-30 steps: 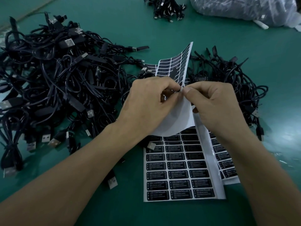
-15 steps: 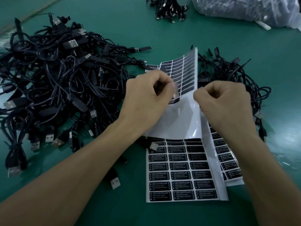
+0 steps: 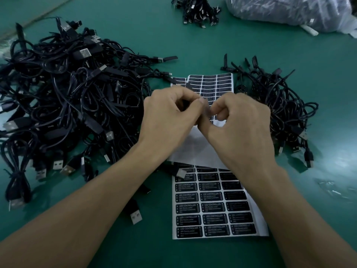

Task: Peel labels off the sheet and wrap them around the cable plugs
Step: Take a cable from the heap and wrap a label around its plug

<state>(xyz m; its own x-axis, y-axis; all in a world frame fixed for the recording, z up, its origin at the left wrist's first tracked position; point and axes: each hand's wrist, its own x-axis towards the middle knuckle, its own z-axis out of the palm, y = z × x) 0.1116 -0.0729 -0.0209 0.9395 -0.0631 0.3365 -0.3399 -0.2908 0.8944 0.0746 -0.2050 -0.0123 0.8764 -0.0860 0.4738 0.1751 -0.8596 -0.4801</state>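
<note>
The label (image 3: 207, 110) is off the label sheet (image 3: 212, 210) and sits between our fingertips. Half a second ago our left hand (image 3: 172, 115) was tugging at it while our right hand (image 3: 239, 130) held the sheet's far half curled up off the desk (image 3: 193, 45). Now that half lies flat again, and both hands meet above the sheet's middle, fingers curled, pinching the small strip from either side. We judge the peel done and the wrap next, but neither hand holds a plug, so one has to be fetched first.

The label shows only as a small, greyish, blurred sliver standing upright between thumbs and forefingers. We cannot read it or tell which face is sticky. Under the hands the sheet has a bare white band where labels are gone. On our side of that band run full rows of black labels with pale print, and more rows lie beyond the hands.

A loose plug (image 3: 136, 216) lies just left of the sheet's near half. Further left of the sheet spreads a large heap of black cables (image 3: 67, 97), and right of it is a smaller heap (image 3: 280, 105). Well beyond the sheet's far edge are a small bundle (image 3: 199, 10) and a clear plastic bag (image 3: 289, 12).
</note>
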